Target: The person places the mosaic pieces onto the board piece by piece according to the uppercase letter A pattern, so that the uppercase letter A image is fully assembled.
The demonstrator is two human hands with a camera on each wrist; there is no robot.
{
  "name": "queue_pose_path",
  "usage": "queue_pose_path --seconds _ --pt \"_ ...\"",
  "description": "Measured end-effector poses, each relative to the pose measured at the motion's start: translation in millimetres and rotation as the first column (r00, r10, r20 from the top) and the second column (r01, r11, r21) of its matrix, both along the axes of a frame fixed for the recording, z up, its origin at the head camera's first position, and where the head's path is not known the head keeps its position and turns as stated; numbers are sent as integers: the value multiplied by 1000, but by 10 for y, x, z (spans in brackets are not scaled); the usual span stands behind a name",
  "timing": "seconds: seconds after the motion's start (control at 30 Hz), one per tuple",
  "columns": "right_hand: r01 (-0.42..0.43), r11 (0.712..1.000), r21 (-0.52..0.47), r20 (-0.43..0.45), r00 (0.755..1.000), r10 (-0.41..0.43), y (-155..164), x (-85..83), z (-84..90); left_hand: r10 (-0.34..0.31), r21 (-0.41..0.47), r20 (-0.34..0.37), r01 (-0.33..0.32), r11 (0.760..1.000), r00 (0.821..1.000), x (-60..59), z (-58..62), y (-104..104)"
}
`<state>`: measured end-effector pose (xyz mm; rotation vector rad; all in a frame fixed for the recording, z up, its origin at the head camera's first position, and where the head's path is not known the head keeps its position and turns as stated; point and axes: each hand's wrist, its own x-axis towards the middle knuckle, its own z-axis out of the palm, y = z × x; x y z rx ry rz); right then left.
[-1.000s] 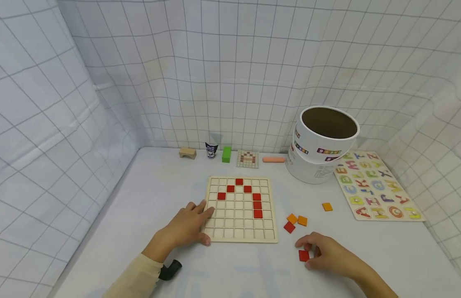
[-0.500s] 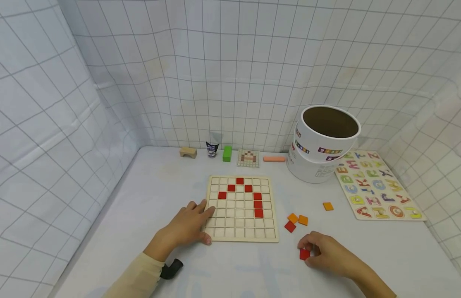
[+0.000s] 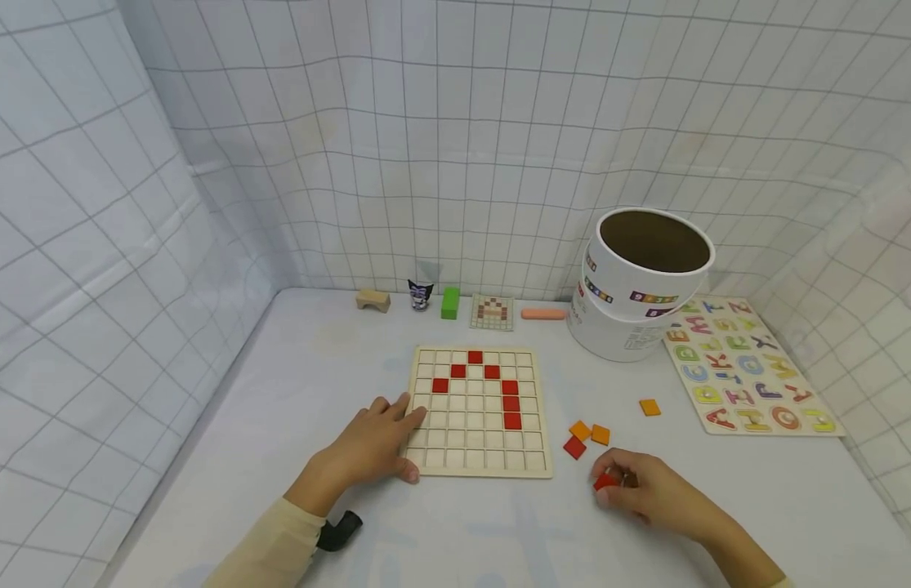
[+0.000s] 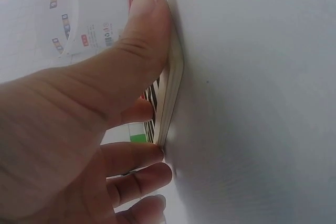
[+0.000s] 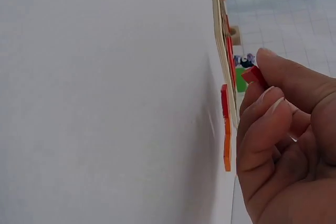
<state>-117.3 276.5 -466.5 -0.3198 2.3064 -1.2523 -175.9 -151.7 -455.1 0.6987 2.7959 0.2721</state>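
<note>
- Head view: the right hand pinches a red tile between thumb and fingertips, low over the surface, right of the grid board.
- Left hand lies with straight fingers on the board's left edge, steadying it.
- Red tiles already form an arch; the step looks like picking up, and placing calls for carrying the tile over an empty cell.
- Right wrist view shows the tile at the fingertips, possibly just lifted; spare tiles lie nearby.
</note>
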Motion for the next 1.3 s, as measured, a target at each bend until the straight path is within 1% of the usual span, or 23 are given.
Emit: queue_pose_path --seconds 0.13,0.23,0.3,0.5,0.63,0.8,0.93,1.1,1.17,1.2,1.3 --pt "46 997 -66 -5 999 -47 -38 -69 39 0 0 -4 0 1000 1000 5 0 1" --pt "79 991 -110 -12 997 -81 -133 -152 74 3 4 -6 -3 1000 1000 11 7 1" --pt "86 986 -146 -10 996 -89 -222 -217 93 7 5 -4 -7 1000 1000 17 5 0" --pt "87 953 -292 72 995 -69 -553 -428 121 2 19 1 -2 1000 1000 28 21 -5" --pt "97 933 -346 117 991 -60 -792 -566 133 2 27 6 -2 1000 1000 44 45 -5" --pt "86 910 -405 130 991 -36 -1098 -758 123 -5 35 8 5 999 1000 51 69 -5" --pt "89 907 -411 146 989 -30 -1376 -944 128 -2 26 6 2 1000 1000 48 49 1" --pt "108 919 -379 153 987 -53 -1751 -1183 133 4 11 -3 -4 1000 1000 21 29 -8" --pt "109 930 -352 157 986 -57 -1878 -1234 121 2 13 1 -2 1000 1000 13 26 -13" --pt "101 940 -327 148 988 -54 -1931 -1248 113 0 13 3 0 1000 1000 12 26 -15" --pt "78 971 -224 100 993 -57 -2054 -1259 60 -5 17 11 5 1000 1000 19 43 -13"
